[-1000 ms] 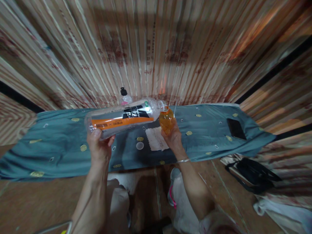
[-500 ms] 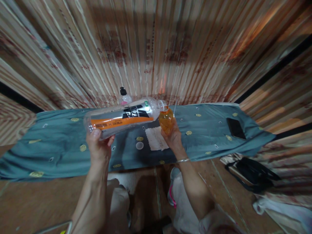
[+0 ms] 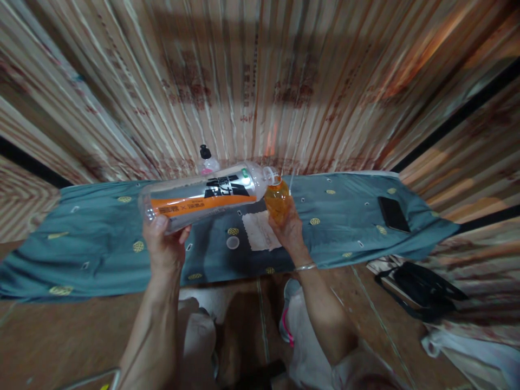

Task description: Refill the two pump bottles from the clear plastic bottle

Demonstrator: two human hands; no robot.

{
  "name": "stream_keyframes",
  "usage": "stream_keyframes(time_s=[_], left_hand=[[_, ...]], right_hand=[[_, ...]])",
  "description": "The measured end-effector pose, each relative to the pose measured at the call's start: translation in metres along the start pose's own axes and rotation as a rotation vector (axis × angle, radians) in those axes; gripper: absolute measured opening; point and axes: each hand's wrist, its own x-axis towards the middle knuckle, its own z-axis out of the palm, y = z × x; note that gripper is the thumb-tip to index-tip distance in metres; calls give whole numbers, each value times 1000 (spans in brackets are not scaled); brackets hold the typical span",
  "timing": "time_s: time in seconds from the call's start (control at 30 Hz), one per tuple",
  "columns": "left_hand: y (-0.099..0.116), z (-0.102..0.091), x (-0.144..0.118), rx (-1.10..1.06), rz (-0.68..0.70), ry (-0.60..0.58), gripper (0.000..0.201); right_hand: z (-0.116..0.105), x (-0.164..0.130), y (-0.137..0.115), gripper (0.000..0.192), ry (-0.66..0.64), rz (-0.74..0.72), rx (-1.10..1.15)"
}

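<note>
My left hand (image 3: 164, 241) grips the base of a large clear plastic bottle (image 3: 203, 197) with an orange, silver and black label. The bottle lies nearly level, its uncapped neck pointing right. At its mouth is a small container of orange liquid (image 3: 277, 200), wrapped by the fingers of my right hand (image 3: 289, 227); whether the two rims touch I cannot tell. Below them a white cloth (image 3: 258, 232) lies on the teal tablecloth (image 3: 101, 233), with a round translucent cap (image 3: 233, 242) beside it.
A clear bottle with a black top (image 3: 205, 157) stands at the back, partly hidden by the large bottle. A black phone (image 3: 393, 214) lies on the right of the table. A black bag (image 3: 420, 290) sits at the lower right, and a striped curtain (image 3: 244, 81) hangs behind.
</note>
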Motion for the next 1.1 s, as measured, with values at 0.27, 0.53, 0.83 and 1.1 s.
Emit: stream_keyframes(time_s=[0.27, 0.53, 0.83, 1.1], left_hand=[[0, 2, 0, 14, -12, 23, 37], [2, 5, 0, -7, -19, 35, 40], [-2, -2, 0, 43, 1, 23, 32], [1, 2, -1, 17, -17, 21, 34]], right_hand=[[2, 1, 0, 88, 7, 4, 13], [1, 0, 1, 88, 2, -2, -22], [0, 1, -2, 82, 1, 8, 10], [-11, 5, -7, 85, -30, 17, -6]])
